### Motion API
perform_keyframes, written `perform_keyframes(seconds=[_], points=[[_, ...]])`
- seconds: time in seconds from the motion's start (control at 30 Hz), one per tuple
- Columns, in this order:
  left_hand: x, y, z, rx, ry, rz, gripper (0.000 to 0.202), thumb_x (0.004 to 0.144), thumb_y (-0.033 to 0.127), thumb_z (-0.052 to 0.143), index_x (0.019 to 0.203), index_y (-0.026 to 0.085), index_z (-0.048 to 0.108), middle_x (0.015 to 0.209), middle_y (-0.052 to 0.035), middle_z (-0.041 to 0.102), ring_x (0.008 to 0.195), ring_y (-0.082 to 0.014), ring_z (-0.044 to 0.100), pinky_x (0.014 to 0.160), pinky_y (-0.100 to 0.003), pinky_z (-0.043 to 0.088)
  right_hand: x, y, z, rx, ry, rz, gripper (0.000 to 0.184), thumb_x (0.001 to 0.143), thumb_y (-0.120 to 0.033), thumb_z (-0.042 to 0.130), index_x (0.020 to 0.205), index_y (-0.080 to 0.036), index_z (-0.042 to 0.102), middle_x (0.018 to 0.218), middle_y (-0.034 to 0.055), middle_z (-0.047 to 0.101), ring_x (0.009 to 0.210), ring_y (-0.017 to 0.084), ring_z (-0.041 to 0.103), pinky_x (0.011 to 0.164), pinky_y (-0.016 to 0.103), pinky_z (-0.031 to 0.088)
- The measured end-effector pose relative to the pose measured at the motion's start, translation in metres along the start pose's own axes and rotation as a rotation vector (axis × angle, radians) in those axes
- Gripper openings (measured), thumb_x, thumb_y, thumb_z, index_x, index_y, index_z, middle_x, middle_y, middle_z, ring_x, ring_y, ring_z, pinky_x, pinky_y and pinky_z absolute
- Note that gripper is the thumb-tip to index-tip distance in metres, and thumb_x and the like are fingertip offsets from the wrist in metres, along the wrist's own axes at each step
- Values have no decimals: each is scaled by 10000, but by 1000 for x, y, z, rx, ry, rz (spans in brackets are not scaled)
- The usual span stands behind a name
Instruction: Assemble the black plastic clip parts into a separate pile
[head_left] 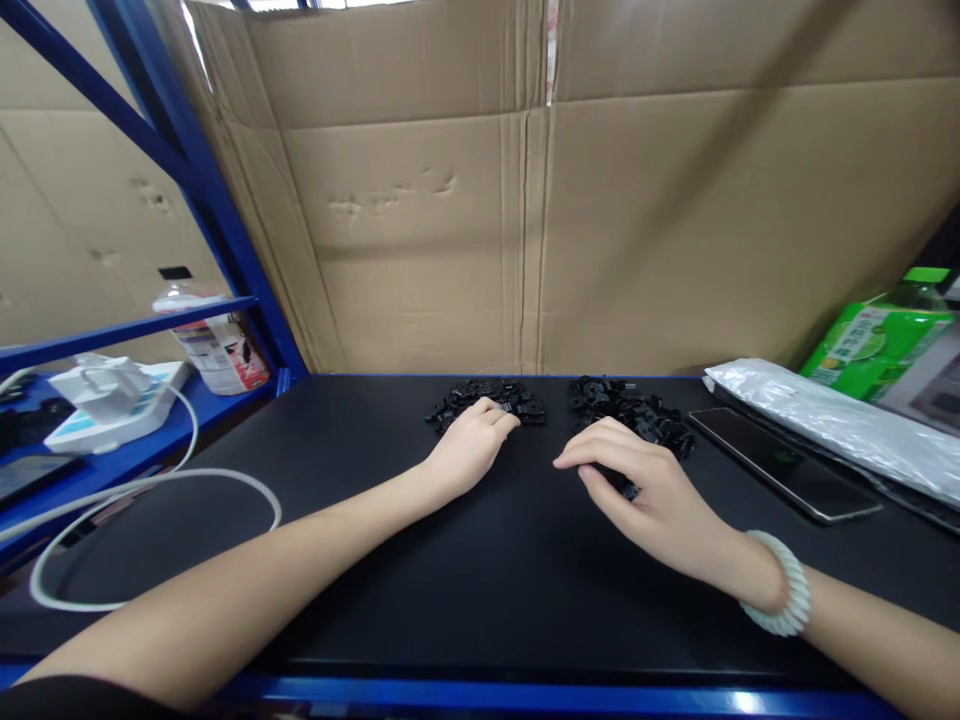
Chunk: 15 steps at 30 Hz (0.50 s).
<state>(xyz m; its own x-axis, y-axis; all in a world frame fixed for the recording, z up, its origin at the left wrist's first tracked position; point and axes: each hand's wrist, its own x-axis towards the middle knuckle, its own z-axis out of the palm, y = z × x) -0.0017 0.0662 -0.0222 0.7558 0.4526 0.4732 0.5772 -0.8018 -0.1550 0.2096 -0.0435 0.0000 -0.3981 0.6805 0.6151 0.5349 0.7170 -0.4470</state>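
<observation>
Two heaps of small black plastic parts lie on a black table top near the cardboard wall. My left hand rests at the front edge of the left heap, fingers curled down onto the parts; what they hold, if anything, is hidden. My right hand lies at the front of the right heap, fingers bent and drawn together over a few black pieces. A pale bead bracelet sits on my right wrist.
A dark phone lies flat right of the heaps, beside a silvery plastic bag and a green packet. A white cable loops over the table's left part. On the blue shelf at left stand a bottle and a white charger.
</observation>
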Motion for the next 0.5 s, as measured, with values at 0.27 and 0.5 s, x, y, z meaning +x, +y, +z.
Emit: perform_keyframes(seconds=[0.27,0.5], points=[[-2,-4,1,-110,-15,20,259,901,104,483,1148,118,558,1004,-120,676,936,-224,623,821,-344,525,-4,-4,6,96,-55,114,226,890,-90,462,977,-195,643,942,44,644,885,163,587,833,319,452],[-2,-11,-19,-187,-164,137,209,855,93,556,1040,141,641,993,-106,694,927,-228,647,844,-329,513,-5,2,9,106,-115,129,248,870,-64,462,980,-186,647,949,41,641,875,151,596,805,289,468]])
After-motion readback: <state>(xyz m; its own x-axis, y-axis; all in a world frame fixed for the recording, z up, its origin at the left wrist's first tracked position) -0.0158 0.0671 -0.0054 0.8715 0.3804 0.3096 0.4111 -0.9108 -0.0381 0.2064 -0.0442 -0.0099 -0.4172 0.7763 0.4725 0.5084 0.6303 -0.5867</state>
